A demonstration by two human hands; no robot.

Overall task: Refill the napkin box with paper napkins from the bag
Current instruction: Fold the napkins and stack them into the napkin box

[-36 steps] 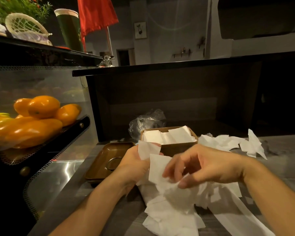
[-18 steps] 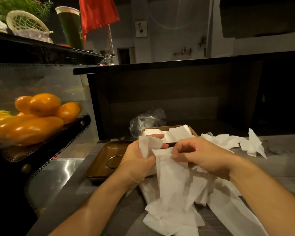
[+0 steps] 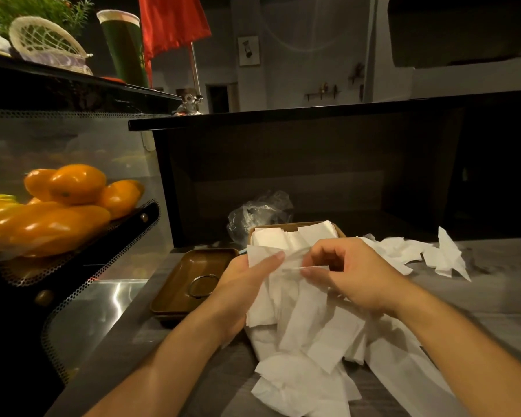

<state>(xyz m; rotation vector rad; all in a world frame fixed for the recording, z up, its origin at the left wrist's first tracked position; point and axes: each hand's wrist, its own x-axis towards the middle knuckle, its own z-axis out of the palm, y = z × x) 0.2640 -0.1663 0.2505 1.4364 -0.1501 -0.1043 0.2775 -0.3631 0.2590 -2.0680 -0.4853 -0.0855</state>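
White paper napkins (image 3: 310, 323) hang from both hands: left hand (image 3: 247, 284) grips one edge, right hand (image 3: 352, 275) pinches another. Behind stands the napkin box (image 3: 295, 236), partly filled

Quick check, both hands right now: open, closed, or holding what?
Left hand: holding a stack of paper napkins, thumb pressed over the top.
Right hand: pinching one napkin from the loose pile in front of the napkin box.

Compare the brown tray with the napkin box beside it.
The brown tray is shallow and holds only a metal ring; the napkin box stands taller and is stuffed with white napkins. The tray lies nearer the camera, the box further back. Both are brown and rest on the counter.
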